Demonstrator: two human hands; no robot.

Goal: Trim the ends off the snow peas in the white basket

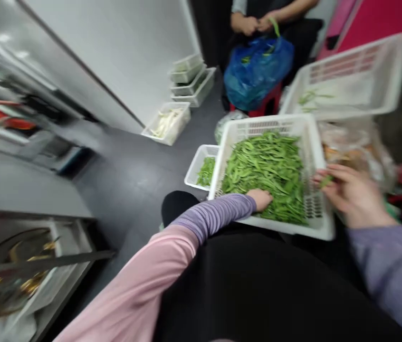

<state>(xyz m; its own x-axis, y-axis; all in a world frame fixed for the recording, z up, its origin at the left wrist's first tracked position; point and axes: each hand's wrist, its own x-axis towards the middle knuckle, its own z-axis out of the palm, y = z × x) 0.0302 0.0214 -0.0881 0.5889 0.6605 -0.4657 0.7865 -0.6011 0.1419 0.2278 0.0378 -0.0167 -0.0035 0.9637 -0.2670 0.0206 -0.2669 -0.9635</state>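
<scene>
A large white basket (320, 156) full of green bean pods (267, 166) rests in front of my body. My left hand (260, 199) lies on the pods near the basket's front side, its fingers partly bent and pressed against them; whether it grips any is unclear. Just past the basket's right edge, my right hand (347, 190) pinches a small green piece (325, 181) between thumb and fingers. Beyond the basket's left side a smaller white basket (192, 173) on the floor holds small green pieces (206, 172).
Across from me a seated person's hands (254, 24) are above a blue plastic bag (253, 71). Another white basket (358, 92) with a few pods stands at the back right. Stacked baskets (194, 88) and a basket of pale vegetables (167, 123) stand by the wall.
</scene>
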